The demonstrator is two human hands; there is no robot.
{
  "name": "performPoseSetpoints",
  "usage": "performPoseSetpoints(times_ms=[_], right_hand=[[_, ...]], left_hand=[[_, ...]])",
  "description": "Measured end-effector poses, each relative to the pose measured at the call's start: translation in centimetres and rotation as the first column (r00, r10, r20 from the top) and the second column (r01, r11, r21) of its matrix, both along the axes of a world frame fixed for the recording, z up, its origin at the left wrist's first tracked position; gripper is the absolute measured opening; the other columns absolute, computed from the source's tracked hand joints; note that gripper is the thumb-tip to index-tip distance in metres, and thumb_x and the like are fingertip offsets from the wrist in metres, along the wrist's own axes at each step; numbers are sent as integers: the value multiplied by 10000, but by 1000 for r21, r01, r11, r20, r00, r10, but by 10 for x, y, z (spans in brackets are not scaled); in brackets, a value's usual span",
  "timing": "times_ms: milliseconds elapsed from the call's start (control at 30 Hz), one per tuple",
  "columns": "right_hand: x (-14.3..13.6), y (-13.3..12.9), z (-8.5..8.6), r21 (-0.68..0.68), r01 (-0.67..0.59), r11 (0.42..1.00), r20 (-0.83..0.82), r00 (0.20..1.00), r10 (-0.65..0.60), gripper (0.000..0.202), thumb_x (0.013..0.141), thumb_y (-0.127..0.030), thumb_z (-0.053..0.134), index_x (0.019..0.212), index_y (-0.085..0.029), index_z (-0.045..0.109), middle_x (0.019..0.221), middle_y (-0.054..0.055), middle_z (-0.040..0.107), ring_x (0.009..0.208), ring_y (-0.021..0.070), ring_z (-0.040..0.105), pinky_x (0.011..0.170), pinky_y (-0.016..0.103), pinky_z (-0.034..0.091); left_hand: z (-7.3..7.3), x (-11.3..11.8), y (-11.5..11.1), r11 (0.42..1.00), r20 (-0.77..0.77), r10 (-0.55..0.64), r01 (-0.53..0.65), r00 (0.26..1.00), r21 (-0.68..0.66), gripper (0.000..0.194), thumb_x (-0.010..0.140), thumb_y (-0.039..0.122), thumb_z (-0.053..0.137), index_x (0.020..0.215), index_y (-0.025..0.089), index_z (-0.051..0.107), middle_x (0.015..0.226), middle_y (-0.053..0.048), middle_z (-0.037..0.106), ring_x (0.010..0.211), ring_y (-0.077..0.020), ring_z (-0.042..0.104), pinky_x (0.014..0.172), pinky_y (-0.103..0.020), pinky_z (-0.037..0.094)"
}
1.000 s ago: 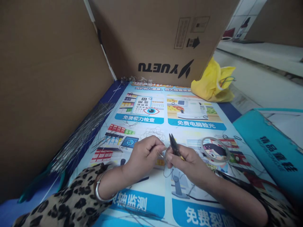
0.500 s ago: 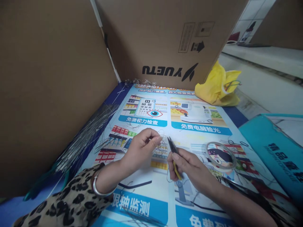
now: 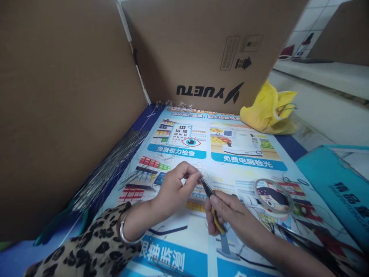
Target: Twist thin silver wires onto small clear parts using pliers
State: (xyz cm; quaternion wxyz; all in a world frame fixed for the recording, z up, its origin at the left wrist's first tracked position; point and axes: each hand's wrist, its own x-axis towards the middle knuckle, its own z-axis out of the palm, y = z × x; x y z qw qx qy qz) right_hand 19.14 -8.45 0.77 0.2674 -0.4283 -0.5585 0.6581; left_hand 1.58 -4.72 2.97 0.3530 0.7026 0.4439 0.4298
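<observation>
My right hand [image 3: 226, 209] is wrapped round a pair of pliers [image 3: 208, 189] with dark jaws and yellow-and-black handles. The jaws look closed, and their tips meet the fingertips of my left hand [image 3: 180, 184]. Thumb and forefinger of that left hand are pinched together on thin wire [image 3: 201, 169], whose fine loops show just behind the fingers. How the wire sits at the plier tips is too small to make out. Both hands are above a printed poster [image 3: 219, 181] that covers the table.
A bundle of thin metal wires [image 3: 106, 169] lies at left beside a cardboard panel [image 3: 63, 96]. Small clear-looking pieces [image 3: 181, 104] line the back. On the right are a roll of clear tape [image 3: 290, 206], a yellow bag [image 3: 266, 111] and a turquoise box [image 3: 334, 184].
The plier tips have moved left and come to my left fingertips; before, there was a gap between them. My left hand keeps its pinch. The whole view has shifted slightly.
</observation>
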Motion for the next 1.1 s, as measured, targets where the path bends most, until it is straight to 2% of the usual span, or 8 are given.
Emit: performPoseSetpoints(times_ms=[333, 533, 633, 800, 967, 1100], right_hand=[[-3, -1, 4, 3, -2, 1000, 4, 1000, 2, 394, 893, -515, 326, 761, -175, 476, 490, -23, 565, 419, 83, 490, 446, 209, 344], [-4, -3, 7, -1, 6, 1000, 44, 999, -6, 367, 894, -492, 331, 731, -185, 448, 487, -44, 531, 413, 75, 484, 449, 205, 355], [-6, -4, 8, 6, 33, 999, 54, 998, -33, 369, 883, -507, 342, 723, -188, 439, 499, -53, 514, 401, 70, 467, 427, 203, 341], [-5, -4, 10, 48, 35, 998, 147, 988, -41, 400, 890, -505, 322, 660, -195, 426, 436, -59, 460, 392, 70, 431, 445, 207, 351], [-2, -4, 11, 81, 22, 996, 204, 978, -38, 383, 889, -507, 323, 668, -206, 412, 440, -65, 452, 395, 71, 420, 449, 210, 354], [-2, -3, 11, 96, 23, 995, 247, 968, -46, 363, 887, -493, 335, 669, -212, 408, 447, -67, 449, 406, 74, 417, 456, 212, 355]], left_hand=[[-1, -1, -3, 974, -145, 24, 10, 989, 226, 87, 864, 181, 468, 800, 177, 528, 813, -30, 642, 780, -126, 598, 721, -255, 464], [-9, -2, -2, 923, -187, 20, 54, 982, 382, 61, 849, 125, 482, 846, 174, 520, 855, -37, 644, 839, -119, 605, 755, -238, 463], [-9, -3, -1, 909, -185, 5, 73, 983, 411, 65, 847, 122, 484, 856, 176, 520, 865, -40, 646, 848, -121, 607, 758, -241, 468], [-1, -2, -2, 958, -128, 3, 34, 992, 286, 56, 832, 129, 514, 799, 168, 536, 832, -33, 657, 801, -115, 621, 735, -238, 478], [3, -2, -2, 978, -78, 36, -19, 996, 210, 32, 805, 164, 558, 789, 169, 530, 758, -23, 639, 734, -125, 619, 694, -257, 486], [5, 0, 0, 1000, 93, -20, 20, 995, 4, 89, 812, 184, 557, 833, 169, 472, 694, 4, 609, 653, -111, 623, 647, -248, 491]])
